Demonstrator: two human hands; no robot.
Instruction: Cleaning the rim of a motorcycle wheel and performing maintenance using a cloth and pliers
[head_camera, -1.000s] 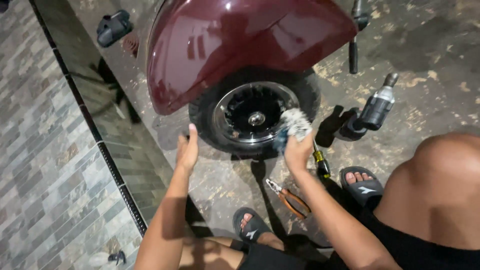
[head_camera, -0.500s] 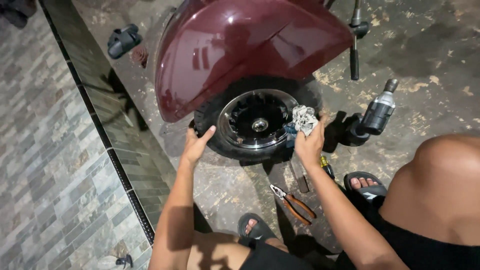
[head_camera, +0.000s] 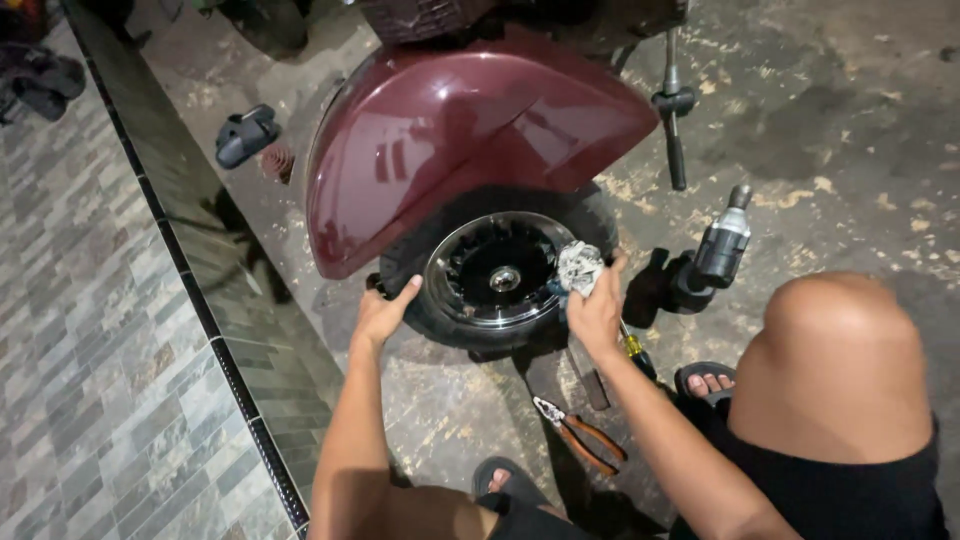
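Left hand (head_camera: 383, 315) stretched forward from a bare forearm, palm flat against the left side of the tyre (head_camera: 412, 300), fingers spread and open, thumb angled up toward the rim; gripping nothing. Right hand (head_camera: 597, 310) reaching in from the other side, fingers curled shut around a crumpled grey rag (head_camera: 578, 266), pressed to the right edge of the wheel (head_camera: 497, 272). Both arms extended from a squat, right knee raised high at the lower right.

Above the wheel, a dark red mudguard (head_camera: 470, 140) curving over and hiding the top of the tyre. Wheel itself upright on the concrete floor (head_camera: 850, 120), shiny rim with dark spokes and a small hub at the centre, sitting between the two hands. Just right of the rag hand, a black impact wrench (head_camera: 715, 255) lying on the ground, nose pointing up and away. Below the wheel, red-handled pliers (head_camera: 580, 435) lying apart from both hands, and a screwdriver (head_camera: 637, 352) with a yellow-and-dark handle partly hidden under the right forearm. Sandalled feet at the bottom and right. A dark sandal (head_camera: 245, 133) well off to the upper left, near a tiled strip.

Rag bunched between fingertips and thumb, touching the rim or possibly only the tyre beside it; hard to tell from this angle. Tyre directly under the left palm.
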